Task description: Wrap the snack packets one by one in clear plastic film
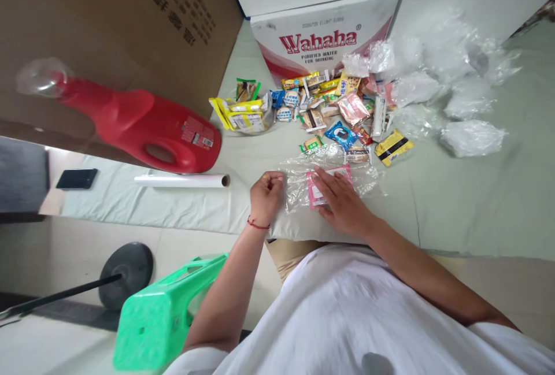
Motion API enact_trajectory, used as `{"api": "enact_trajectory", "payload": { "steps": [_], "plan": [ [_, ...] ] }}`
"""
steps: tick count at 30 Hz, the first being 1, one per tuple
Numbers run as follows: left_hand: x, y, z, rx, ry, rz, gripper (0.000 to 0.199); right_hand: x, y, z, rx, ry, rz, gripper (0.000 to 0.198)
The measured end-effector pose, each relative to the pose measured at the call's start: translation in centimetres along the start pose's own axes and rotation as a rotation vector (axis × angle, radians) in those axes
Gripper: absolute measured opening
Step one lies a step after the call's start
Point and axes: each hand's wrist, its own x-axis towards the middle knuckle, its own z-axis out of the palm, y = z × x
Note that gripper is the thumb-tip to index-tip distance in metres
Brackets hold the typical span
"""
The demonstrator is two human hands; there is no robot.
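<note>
Clear plastic (296, 190), apparently pinched at its left edge by the curled left hand (267, 193), lies flat, not gathered up; the pink packet (315, 195) sits in or under it, beneath the right hand (344, 204), fingers loosely spread; wrapped snacks (342, 134) beyond lie loose, seemingly not yet handled; crumpled plastic bundles (473, 137) rest far right, contents unclear

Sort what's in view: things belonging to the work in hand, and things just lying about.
In the work:
Clear bag, at the left hand
Pink packet, under the right hand
Probably the wrapped snacks

Apparently just lying about:
Red jug
White roll
Phone
Green stool
</note>
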Motion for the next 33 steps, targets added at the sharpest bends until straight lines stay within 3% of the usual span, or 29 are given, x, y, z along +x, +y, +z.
{"api": "enact_trajectory", "payload": {
  "steps": [2,4,8,9,13,17,22,26,33],
  "plan": [
    [0.1,-0.4,-1.0,-0.014,0.069,-0.056,0.02,0.0,0.2,0.0,0.016,-0.005,0.011,0.078],
    [-0.1,-0.2,-1.3,-0.025,0.116,-0.011,0.026,0.0,0.3,-0.2,0.033,-0.022,0.004,0.074],
    [-0.8,0.8,0.1,0.046,-0.03,0.236,0.079,0.0,0.4,-0.6,0.056,-0.05,-0.024,0.069],
    [-0.9,1.0,0.6,0.08,-0.06,0.251,0.078,0.0,0.4,-0.6,0.058,-0.05,-0.024,0.068],
    [-0.7,1.0,1.8,0.046,-0.019,0.061,0.027,0.0,0.6,-0.8,0.081,-0.044,-0.044,0.067],
    [-0.3,0.6,1.5,0.065,-0.052,-0.043,0.027,0.1,0.9,-1.2,0.124,-0.032,-0.091,0.052],
    [-0.2,1.0,1.6,0.195,-0.035,-0.007,0.027,-0.1,0.8,-2.0,0.055,0.036,-0.111,0.035],
    [0.0,1.2,1.9,0.298,-0.041,0.054,0.026,-0.1,0.8,-2.3,0.001,0.087,-0.047,0.029],
    [0.1,1.0,1.7,0.289,-0.048,0.066,0.027,2.3,1.2,-2.2,-0.101,-0.064,0.042,0.038]
  ]
}}
